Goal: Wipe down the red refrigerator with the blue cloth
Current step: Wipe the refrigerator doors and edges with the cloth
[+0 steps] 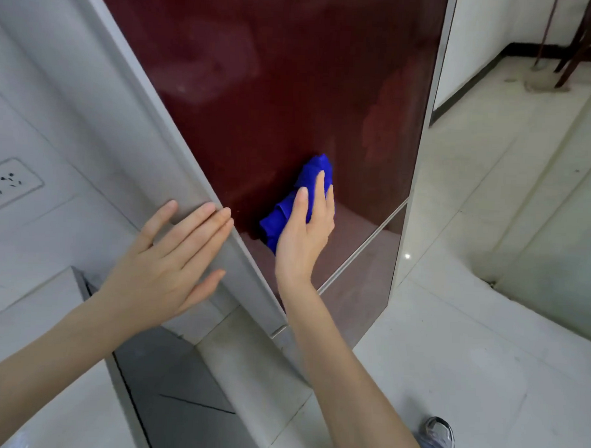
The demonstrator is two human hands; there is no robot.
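The red refrigerator (276, 87) fills the upper middle of the view, with a glossy dark red door front and a grey side panel (130, 91). A crumpled blue cloth (311, 177) lies against the lower part of the upper door. My right hand (304, 231) presses the cloth flat to the door with straight fingers. Flat on the grey side edge rests my left hand (174, 255), fingers straight and together. Below the cloth a thin seam (364, 242) separates the upper door from the lower one.
A white wall with a power socket (11, 182) stands at the left. Pale floor tiles (485, 333) spread to the right. Dark furniture legs (573, 43) stand at the top right. A grey shoe (440, 436) shows at the bottom right.
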